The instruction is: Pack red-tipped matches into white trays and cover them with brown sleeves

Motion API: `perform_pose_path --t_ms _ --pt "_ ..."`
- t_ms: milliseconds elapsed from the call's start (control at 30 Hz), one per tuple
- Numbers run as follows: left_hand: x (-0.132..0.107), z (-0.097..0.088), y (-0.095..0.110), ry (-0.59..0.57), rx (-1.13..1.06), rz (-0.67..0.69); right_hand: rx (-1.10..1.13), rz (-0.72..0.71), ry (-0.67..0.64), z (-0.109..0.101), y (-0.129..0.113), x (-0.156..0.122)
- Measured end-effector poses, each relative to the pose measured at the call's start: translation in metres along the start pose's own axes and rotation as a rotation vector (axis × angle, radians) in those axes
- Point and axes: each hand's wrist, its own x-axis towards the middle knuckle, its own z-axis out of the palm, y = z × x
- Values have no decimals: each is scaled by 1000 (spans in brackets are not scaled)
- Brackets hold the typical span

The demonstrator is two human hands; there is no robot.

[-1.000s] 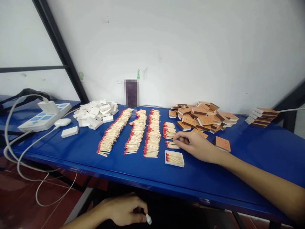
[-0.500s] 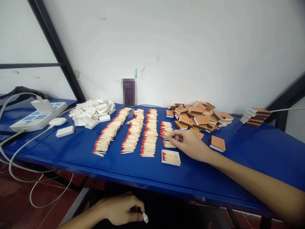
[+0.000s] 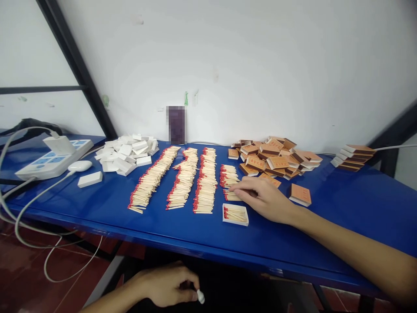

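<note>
My right hand point(image 3: 262, 198) lies on the blue table point(image 3: 342, 217), fingers curled onto the short row of red-tipped matches point(image 3: 228, 177), pinching at a few near its front end. Just in front of it sits an open white matchbox tray point(image 3: 235, 214) with some matches inside. My left hand point(image 3: 169, 284) hangs below the table's front edge, closed on a small white object point(image 3: 201, 297). Three long rows of matches point(image 3: 182, 180) lie to the left of the short row.
A heap of white inner trays point(image 3: 128, 154) lies back left, with one loose tray point(image 3: 90, 179). Orange matchbox sleeves point(image 3: 275, 158) pile up back right; one lies apart point(image 3: 300, 194), a stack point(image 3: 353, 155) far right. A power strip point(image 3: 54, 158) and cables point(image 3: 32, 195) occupy the left end.
My right hand slid slightly left along the short match row and its fingers lowered onto the matches. The left hand stayed below the table.
</note>
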Motion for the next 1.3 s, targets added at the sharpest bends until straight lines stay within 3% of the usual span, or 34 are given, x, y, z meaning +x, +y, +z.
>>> perform_pose_path --t_ms 400,1300 --pt "-1 1 2 36 -27 1 -14 -21 -76 -3 -1 0" --pt "0 -1 3 -9 -7 -46 23 30 5 -2 4 -1"
